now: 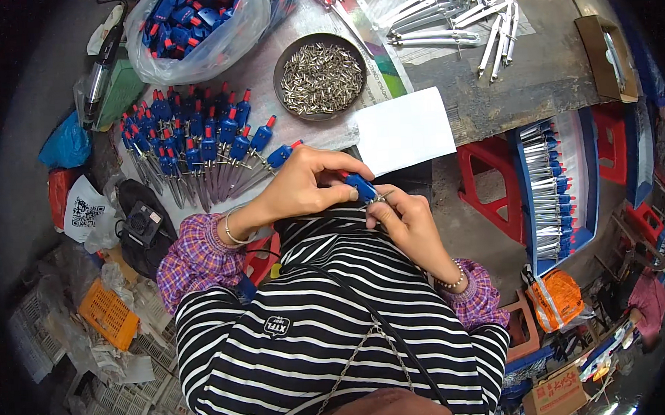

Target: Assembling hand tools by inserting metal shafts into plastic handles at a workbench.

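Observation:
Over my lap, my left hand [310,182] is closed, its thumb and fingers pinching a blue plastic compass head [361,188] with a red tip. At the lower end of that head, my right hand [406,220] is closed on a small metal pin [382,198]; its exact shape is partly hidden by the fingertips. Beyond my left hand, many blue-headed compasses [208,145] with silver legs lie fanned out on the table. A dark round bowl [279,97] of small metal pins sits ahead of my hands, beside a white sheet [407,132].
A clear plastic bag [254,33] of blue heads stands far left. Silver compass legs [433,36] are piled far right, near an open cardboard box [591,48]. A blue box [587,233] of compasses rests by red stools [488,193]. An orange basket [109,315] lies at left.

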`<action>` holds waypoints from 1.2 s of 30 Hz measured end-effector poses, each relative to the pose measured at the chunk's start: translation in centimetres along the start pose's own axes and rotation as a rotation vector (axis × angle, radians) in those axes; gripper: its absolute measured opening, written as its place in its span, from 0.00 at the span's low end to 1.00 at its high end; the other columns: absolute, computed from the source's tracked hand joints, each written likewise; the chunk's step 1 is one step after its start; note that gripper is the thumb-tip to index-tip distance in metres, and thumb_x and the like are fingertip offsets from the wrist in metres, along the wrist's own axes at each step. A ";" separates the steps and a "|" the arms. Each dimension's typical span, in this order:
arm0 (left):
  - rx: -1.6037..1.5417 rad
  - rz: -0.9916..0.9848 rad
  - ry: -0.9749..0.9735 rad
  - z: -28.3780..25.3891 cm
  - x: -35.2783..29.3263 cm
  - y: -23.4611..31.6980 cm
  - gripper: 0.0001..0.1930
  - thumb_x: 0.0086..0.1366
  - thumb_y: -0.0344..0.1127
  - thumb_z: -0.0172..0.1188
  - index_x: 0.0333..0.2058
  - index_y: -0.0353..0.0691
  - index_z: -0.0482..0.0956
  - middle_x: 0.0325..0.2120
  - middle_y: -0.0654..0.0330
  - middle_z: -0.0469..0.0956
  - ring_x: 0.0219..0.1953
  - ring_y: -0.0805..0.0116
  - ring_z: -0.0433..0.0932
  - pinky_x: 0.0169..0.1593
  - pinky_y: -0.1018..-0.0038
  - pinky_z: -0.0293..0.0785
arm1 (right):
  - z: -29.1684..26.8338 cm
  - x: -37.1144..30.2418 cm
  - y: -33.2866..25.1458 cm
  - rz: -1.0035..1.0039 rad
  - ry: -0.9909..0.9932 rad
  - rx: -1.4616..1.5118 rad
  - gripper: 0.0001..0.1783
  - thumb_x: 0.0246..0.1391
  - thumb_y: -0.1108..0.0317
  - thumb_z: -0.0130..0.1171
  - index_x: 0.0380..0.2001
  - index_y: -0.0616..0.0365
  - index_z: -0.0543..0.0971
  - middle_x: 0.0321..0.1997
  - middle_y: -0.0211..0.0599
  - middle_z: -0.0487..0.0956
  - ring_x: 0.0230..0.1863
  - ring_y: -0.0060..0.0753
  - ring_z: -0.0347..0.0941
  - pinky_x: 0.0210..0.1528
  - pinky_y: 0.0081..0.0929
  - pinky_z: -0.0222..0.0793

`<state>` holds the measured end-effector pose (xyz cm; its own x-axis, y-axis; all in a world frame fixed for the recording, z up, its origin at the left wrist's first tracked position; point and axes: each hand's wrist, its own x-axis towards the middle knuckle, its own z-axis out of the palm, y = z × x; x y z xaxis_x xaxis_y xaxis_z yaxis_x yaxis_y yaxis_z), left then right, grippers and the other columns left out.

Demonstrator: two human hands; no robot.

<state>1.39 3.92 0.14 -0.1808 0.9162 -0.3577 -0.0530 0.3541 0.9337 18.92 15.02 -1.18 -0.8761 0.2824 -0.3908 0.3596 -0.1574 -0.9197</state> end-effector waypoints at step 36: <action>-0.168 -0.146 0.037 0.3 0.6 -0.1 0.12 0.53 0.22 0.60 0.38 0.30 0.79 0.29 0.58 0.80 0.30 0.77 0.78 0.34 0.83 0.74 | 0.1 0.3 1.3 0.107 -0.002 0.148 0.10 0.57 0.72 0.50 0.40 0.66 0.76 0.20 0.28 0.77 0.16 0.08 0.58 0.18 0.11 0.52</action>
<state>1.60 4.48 -0.16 -0.1952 0.8490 -0.4911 -0.2438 0.4430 0.8627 19.11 14.80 -2.44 -0.8362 0.2549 -0.4856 0.3991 -0.3243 -0.8576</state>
